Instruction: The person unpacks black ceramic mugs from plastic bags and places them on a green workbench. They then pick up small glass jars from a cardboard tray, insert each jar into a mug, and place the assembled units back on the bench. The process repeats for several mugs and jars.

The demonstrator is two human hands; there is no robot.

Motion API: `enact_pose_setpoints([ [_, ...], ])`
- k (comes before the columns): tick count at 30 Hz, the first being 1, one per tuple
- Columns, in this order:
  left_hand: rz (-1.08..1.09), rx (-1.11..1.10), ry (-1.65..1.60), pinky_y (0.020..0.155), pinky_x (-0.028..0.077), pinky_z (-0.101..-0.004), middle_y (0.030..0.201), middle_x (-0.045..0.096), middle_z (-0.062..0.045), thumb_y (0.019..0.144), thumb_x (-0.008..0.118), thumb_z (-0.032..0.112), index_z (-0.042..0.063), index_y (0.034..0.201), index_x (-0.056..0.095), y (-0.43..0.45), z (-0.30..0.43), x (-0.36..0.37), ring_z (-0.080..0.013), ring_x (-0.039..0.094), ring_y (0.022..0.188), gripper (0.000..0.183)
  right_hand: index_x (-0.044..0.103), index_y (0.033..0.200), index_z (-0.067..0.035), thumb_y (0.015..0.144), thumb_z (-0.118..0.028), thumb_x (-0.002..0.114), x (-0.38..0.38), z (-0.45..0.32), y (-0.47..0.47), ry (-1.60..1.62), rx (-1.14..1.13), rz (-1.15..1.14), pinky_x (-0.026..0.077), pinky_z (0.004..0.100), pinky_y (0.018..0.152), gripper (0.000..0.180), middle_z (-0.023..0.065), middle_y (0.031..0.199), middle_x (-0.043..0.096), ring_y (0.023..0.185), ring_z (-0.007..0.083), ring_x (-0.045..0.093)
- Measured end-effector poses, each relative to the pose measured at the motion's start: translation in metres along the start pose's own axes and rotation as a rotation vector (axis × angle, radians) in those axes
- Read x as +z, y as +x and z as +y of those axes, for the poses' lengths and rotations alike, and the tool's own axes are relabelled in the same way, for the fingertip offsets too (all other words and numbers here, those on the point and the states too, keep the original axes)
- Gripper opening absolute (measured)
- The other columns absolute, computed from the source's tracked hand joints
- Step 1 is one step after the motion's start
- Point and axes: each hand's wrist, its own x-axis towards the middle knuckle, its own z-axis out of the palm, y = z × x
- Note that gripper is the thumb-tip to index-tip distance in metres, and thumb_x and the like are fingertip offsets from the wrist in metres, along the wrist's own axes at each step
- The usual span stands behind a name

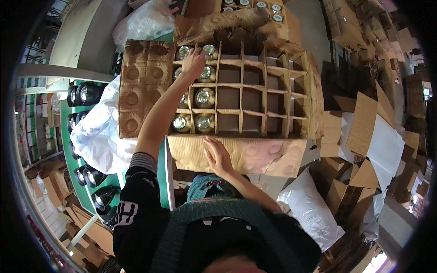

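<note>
A brown cardboard carton (252,134) lies open before me, split into cells by cardboard dividers (241,92). Its two left columns hold several round, shiny glass pieces (203,97), while the cells further right show bare bottoms. My left hand (194,65) reaches across to the far left corner, over the tops of the glass pieces there. One finger is close to a far-row glass piece (209,50); whether it grips anything is hidden. At the near side, my right hand (218,157) rests with spread fingers against the dimpled front flap (263,155), holding nothing.
Left, a green bench (73,170) carries several black bowl-shaped parts (94,176) and a white plastic bag (102,136). Beyond is another carton with white-topped pieces (261,4). A stuffed white sack (309,208) and open cardboard boxes (362,126) crowd the right.
</note>
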Motion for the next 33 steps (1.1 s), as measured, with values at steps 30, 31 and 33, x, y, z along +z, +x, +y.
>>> enact_pose_setpoints([
  [30,0.288,-0.588,-0.436,0.087,0.057,-0.0431,0.104,0.074,-0.017,0.093,0.067,0.015,0.006,0.109,0.071,-0.383,-0.113,-0.206,-0.0354,0.071,0.1,0.019,0.046,0.154,-0.021,0.087,-0.077,0.061,0.064,-0.043,-0.015,1.659,1.141,-0.216,0.05,0.0645,0.105,0.088,0.0093,0.155,0.05,0.137,0.0353,0.052],
  [31,0.356,-0.723,-0.245,0.088,0.056,-0.0432,0.098,0.074,-0.019,0.093,0.064,0.012,0.002,0.108,0.071,-0.385,-0.153,-0.182,-0.0365,0.071,0.099,0.02,0.047,0.153,-0.021,0.087,-0.077,0.06,0.07,-0.043,-0.019,1.607,1.15,-0.218,0.05,0.0656,0.104,0.087,0.01,0.155,0.05,0.137,0.0366,0.052],
  [33,-0.035,-0.719,-0.012,0.083,0.058,-0.045,0.101,0.073,-0.02,0.091,0.059,0.01,0.003,0.105,0.074,-0.39,-0.223,-0.137,-0.0363,0.072,0.097,0.022,0.046,0.154,-0.019,0.09,-0.075,0.056,0.078,-0.046,-0.026,1.573,1.147,-0.234,0.049,0.0662,0.105,0.086,0.0103,0.156,0.049,0.14,0.0369,0.05],
])
